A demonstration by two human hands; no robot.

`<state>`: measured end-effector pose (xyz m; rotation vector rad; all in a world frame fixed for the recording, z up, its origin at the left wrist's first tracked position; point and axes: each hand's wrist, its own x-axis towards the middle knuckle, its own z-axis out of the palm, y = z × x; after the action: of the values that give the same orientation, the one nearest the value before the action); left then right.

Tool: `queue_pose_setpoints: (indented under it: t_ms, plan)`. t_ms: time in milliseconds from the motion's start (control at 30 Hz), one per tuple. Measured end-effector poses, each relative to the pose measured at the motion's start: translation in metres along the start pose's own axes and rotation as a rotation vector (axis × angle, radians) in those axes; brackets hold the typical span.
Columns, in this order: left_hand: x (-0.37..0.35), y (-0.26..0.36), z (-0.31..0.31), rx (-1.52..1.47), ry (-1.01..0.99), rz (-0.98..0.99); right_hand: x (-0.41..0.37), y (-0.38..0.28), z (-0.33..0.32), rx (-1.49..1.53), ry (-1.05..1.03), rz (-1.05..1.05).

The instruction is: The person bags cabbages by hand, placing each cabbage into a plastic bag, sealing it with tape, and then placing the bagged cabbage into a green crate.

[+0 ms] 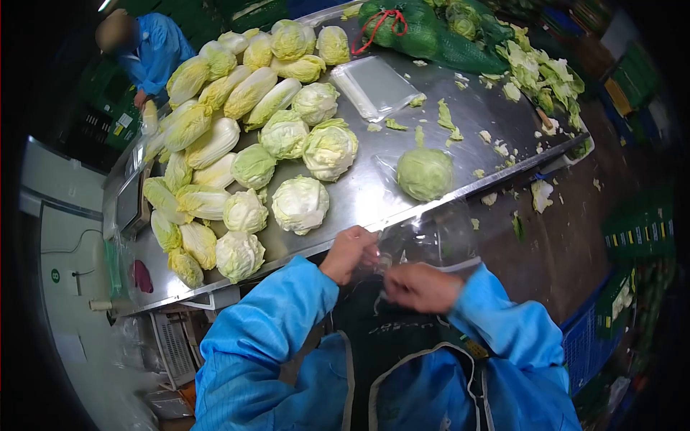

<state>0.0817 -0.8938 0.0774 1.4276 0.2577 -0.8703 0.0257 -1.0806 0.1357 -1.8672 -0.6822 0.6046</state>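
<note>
Surface (352,208): metal, running diagonally across the view; loaded with vegetables, strewn with trimmings towards the right end.
Long cabbages (213,142): yellow-green, piled over the left half, lying at various angles, many touching.
Co-worker (162,43): in blue, beyond the far left; one hand close to a long cabbage.
Net sack (410,44): green, at the far edge, filled with round heads.
Round heads (329,149): pale, grouped to the right of the long cabbages.
Leaf heap (539,72): loose, at the right end, beside the net sack.
Flat stack (377,86): clear plastic, lying near the net sack.
Clear film (431,233): hanging below the near edge, creased.
Single cabbage (425,174): round, green, at the near edge, just above the clear film; cannot tell whether enclosed.
Left hand (350,253): fingers narrow, pinching gathered clear film.
Right hand (425,289): just beside, motion-blurred; fingers curled, cannot tell whether gripping.
Red cord (394,13): looped on the net sack.
Scraps (447,115): leafy, scattered beyond the single cabbage.
</note>
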Motion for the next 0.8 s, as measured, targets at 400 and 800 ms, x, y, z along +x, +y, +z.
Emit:
queue_pose_setpoints:
  t_ms: [400,800]
  plan:
    - [-0.008,0.008,-0.027,-0.129,-0.001,0.033,-0.212,0.085,-0.023,0.148,0.681,0.74]
    - [0.056,0.028,-0.006,1.067,0.102,1.327,-0.048,0.143,-0.086,0.854,0.799,0.613]
